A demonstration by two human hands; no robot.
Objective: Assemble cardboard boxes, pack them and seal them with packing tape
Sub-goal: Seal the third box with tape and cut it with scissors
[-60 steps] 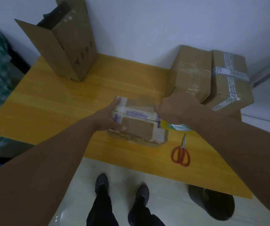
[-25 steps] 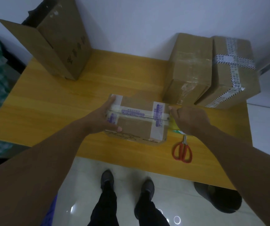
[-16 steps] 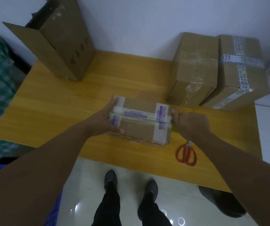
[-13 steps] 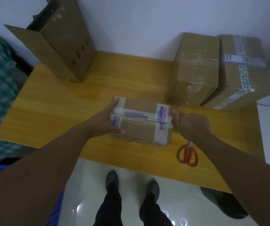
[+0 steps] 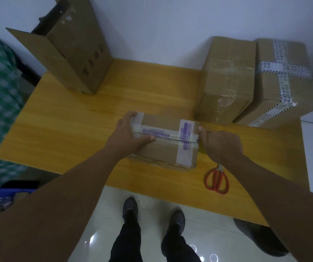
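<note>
A white wall (image 5: 170, 19) stands behind a yellow wooden counter (image 5: 76, 120). The small cardboard box (image 5: 163, 148) lies near the middle of the counter, close to its near edge, directly between the two hands. White tape (image 5: 185, 133) with purple print runs along its top and crosses it near the right end. The left hand (image 5: 127, 137) is at 9 o'clock of this box and grips its left end: the fingers reach round the far left corner and the thumb lies flat along the tape on top. The right hand (image 5: 221, 144) is at 3 o'clock, with its fingers curled and one fingertip touching the top right edge of the box; I cannot tell if something is inside this fist. Red scissors (image 5: 217, 180) lie on the counter at 5 o'clock of the box, just below the right wrist. Two sealed boxes (image 5: 227, 78) stand side by side at 1 to 2 o'clock, touching each other. A tall open box (image 5: 76, 53) stands at 11 o'clock, well apart.
</note>
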